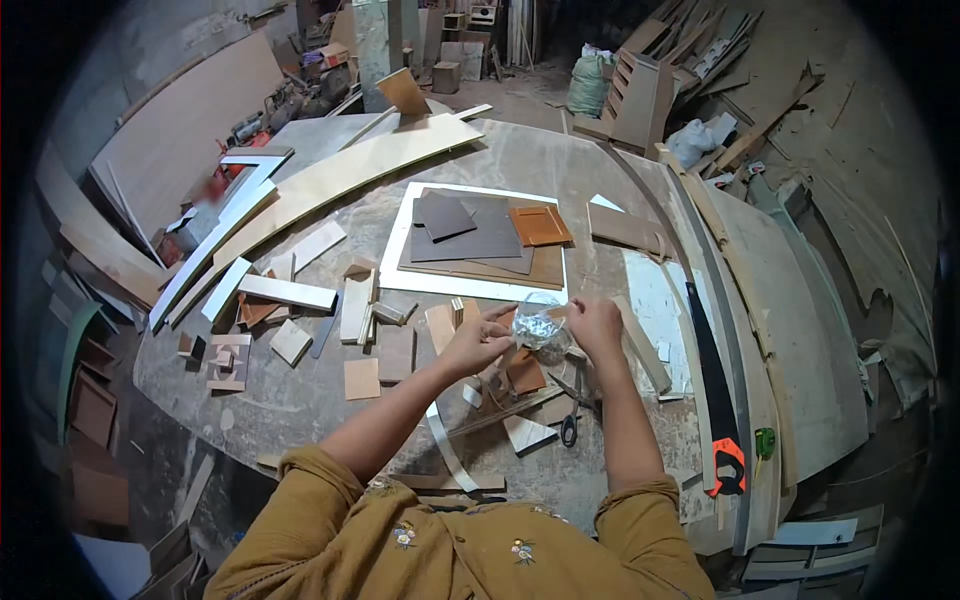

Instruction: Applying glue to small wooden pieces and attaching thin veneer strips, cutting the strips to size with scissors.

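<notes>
Shiny crumpled plastic (pixel 538 329) between left hand (pixel 477 346) and right hand (pixel 597 326)

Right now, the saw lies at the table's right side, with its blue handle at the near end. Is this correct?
Only "blue" is wrong: the head view shows the saw at the right side of the table, with its orange-and-black handle at the near end.

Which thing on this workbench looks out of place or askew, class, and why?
The shiny bundle between the left hand and right hand stands out: silvery and crinkled amid wooden offcuts. Also, the small dark panel lies askew, turned against the larger dark sheet beneath it.
</notes>
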`<state>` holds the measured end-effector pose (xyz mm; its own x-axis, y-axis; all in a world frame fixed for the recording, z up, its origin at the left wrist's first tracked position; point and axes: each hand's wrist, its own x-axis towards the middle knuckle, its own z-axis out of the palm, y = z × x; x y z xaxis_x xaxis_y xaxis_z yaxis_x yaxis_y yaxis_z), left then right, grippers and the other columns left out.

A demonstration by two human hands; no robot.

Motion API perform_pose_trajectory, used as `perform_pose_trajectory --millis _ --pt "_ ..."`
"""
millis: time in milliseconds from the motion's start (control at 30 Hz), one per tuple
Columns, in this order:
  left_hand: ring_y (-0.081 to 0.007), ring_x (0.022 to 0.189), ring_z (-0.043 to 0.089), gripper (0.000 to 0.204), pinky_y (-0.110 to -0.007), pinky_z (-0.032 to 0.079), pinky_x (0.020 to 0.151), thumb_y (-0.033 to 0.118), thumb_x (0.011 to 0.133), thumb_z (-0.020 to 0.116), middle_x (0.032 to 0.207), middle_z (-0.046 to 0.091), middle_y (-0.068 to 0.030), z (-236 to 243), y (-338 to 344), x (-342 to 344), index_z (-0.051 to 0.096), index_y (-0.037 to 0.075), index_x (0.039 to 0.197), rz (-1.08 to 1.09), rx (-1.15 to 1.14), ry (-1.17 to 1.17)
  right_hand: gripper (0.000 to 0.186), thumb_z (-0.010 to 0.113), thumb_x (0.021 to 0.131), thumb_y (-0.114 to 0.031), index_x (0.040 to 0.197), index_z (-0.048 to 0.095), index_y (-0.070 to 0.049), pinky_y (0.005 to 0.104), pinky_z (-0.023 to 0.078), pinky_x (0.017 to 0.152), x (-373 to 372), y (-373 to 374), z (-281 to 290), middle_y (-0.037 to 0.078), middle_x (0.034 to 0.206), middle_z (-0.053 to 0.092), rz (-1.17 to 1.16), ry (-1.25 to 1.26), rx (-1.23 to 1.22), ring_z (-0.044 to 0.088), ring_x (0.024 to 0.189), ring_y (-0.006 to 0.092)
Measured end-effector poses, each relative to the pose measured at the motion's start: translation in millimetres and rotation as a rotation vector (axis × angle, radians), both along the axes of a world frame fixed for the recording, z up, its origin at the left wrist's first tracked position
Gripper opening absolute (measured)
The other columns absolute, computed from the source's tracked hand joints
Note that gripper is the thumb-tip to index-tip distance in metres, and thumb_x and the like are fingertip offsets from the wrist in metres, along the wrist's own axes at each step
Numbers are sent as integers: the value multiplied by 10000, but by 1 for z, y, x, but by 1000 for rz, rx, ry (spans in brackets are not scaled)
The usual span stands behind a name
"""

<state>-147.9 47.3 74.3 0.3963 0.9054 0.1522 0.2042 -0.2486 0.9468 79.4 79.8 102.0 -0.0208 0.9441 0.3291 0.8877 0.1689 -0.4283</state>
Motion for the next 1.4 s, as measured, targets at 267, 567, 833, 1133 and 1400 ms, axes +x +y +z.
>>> perform_pose_trajectory --millis 267,567,833,1133,1400 --pt "-142 789 625 176 -306 466 678 137 741 589 1242 537 -134 -37 20 4 623 -35 734 -73 27 74 209 595 716 -229 774 672 -44 373 481 615 -16 21 -37 170 716 629 105 154 -221 621 658 299" --pt "-271 894 637 181 -329 476 740 128 742 575 1296 477 -163 -31 16 1 645 -21 818 -74 156 181 166 611 766 -166 762 650 -5 260 419 544 13 24 -70 11 632 595 236 786 -359 530 588 85" --pt "-258 1024 568 174 -321 446 809 96 757 572 1343 439 -131 -33 13 0 641 -42 838 -107 163 206 87 606 815 -119 786 617 -38 192 347 444 15 9 -72 -26 637 545 136 1142 -599 455 511 42" --pt "-255 796 645 159 -328 473 687 116 745 566 1357 426 -113 -24 12 7 637 -15 800 -141 157 240 59 612 814 -112 776 598 -69 176 324 393 21 3 -79 -40 600 514 93 1294 -610 413 445 38" --pt "-266 936 606 157 -331 465 748 108 751 578 1342 439 -128 -30 16 7 634 -37 771 -142 125 257 54 611 818 -116 784 600 -75 185 346 426 26 5 -82 -48 612 512 125 1358 -655 422 489 38"
